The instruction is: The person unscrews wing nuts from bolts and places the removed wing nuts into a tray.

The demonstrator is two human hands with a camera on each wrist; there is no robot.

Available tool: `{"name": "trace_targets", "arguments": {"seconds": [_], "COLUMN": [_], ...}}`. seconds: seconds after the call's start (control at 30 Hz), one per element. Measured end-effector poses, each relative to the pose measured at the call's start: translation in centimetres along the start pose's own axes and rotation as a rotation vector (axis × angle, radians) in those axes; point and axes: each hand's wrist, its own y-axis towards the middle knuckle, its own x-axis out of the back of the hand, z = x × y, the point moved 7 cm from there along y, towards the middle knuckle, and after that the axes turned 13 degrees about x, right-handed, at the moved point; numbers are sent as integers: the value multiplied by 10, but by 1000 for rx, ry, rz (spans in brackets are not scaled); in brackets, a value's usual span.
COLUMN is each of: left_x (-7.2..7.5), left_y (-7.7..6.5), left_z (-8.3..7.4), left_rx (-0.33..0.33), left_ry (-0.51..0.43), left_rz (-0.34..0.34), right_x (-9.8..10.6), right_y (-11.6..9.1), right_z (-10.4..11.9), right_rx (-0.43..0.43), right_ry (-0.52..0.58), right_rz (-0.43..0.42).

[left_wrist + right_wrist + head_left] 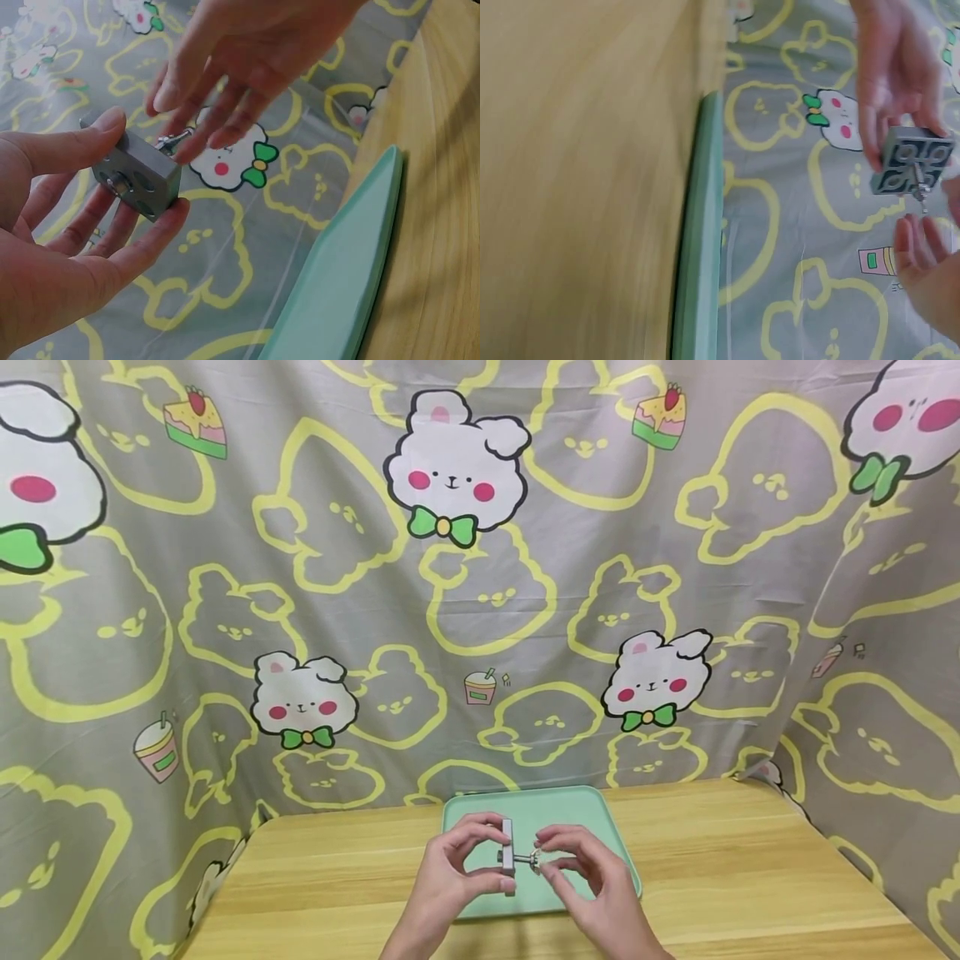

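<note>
My left hand (448,870) grips a small grey block (507,847) by its opposite ends, between thumb and fingers. Round holes show in the block's face in the left wrist view. A metal bolt (524,859) passes through it, its head on the left side and its shank sticking out to the right. Near the shank's tip sits a shiny metal nut (535,859), wing-like in outline. Around that tip, my right hand (600,878) holds its thumb and fingers apart, loosely bent, with a gap to the nut in the right wrist view (930,274).
Below the hands a mint-green tray (551,897) with a raised rim lies on the wooden table (720,860). A grey cloth curtain (540,610) printed with cartoon animals hangs behind the table and along both sides.
</note>
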Motion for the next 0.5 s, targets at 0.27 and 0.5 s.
{"name": "trace_targets", "arguments": {"seconds": [0.27, 0.5], "left_x": [-4, -7], "left_y": [1, 2], "left_z": [1, 1], "left_rx": [-18, -9], "left_ry": [25, 37], "left_rz": [3, 11], "right_x": [0, -5], "right_y": [-13, -18], "right_z": [-30, -36], "right_rx": [-570, -655], "right_ry": [299, 378], "right_rz": [-45, -20]}}
